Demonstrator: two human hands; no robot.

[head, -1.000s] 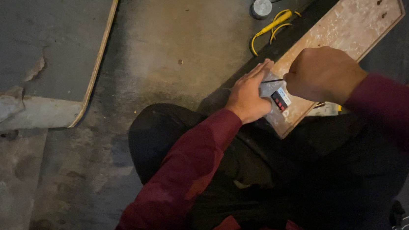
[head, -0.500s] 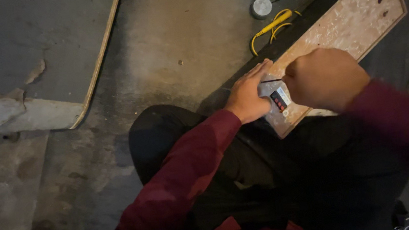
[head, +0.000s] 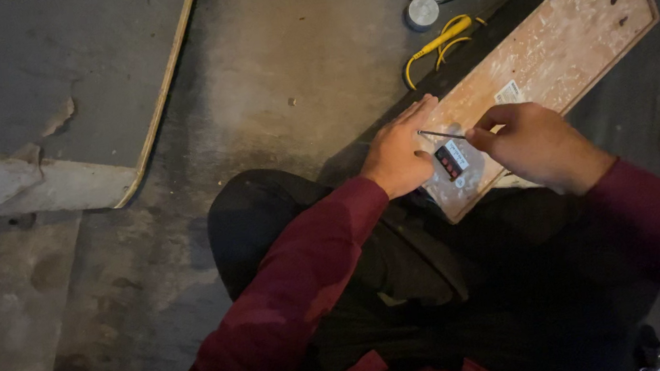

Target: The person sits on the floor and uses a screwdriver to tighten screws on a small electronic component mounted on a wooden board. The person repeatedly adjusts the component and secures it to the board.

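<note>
While the left hand [head: 399, 154] lies flat, fingers spread, pinning the wooden board [head: 549, 55], the right hand [head: 537, 147] pinches a thin metal tool [head: 441, 133] above the small device [head: 452, 160] between them; steady pressure helps.

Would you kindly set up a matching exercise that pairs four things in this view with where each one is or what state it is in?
Things:
1. left hand
2. right hand
3. small black device
4. yellow cable

Places or states:
A. coiled on the floor beyond the board
B. pinching a thin metal tool
C. lying on the wooden board between the hands
D. pressed flat on the board's near end

Pairs: 1-D, 2-B, 3-C, 4-A
</note>
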